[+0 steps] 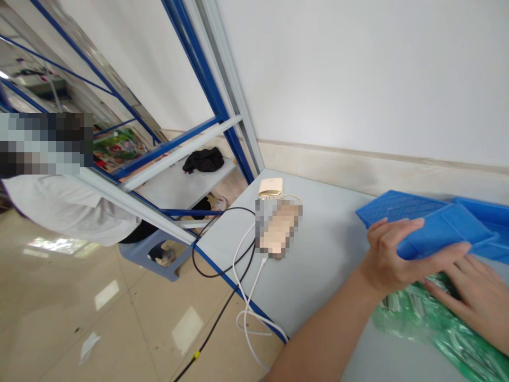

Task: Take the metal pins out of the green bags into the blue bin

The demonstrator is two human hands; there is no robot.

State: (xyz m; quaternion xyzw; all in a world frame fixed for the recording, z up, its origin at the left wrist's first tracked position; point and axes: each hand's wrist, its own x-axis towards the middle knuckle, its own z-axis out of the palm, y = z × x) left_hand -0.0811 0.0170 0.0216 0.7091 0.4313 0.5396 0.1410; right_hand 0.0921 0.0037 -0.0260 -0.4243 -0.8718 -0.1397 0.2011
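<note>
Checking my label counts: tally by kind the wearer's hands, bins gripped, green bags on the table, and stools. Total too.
Hands: 2 (left hand, right hand)
Blue bin, gripped by the left hand: 1
Green bag, at the right hand: 1
Stool: 1
Total: 5

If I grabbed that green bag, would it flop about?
Probably: the green bag's plastic looks thin and crumpled, so it should sag. It may feel slippery, since its surface shines. It seems unlikely to roll, lying spread across the table.
</note>
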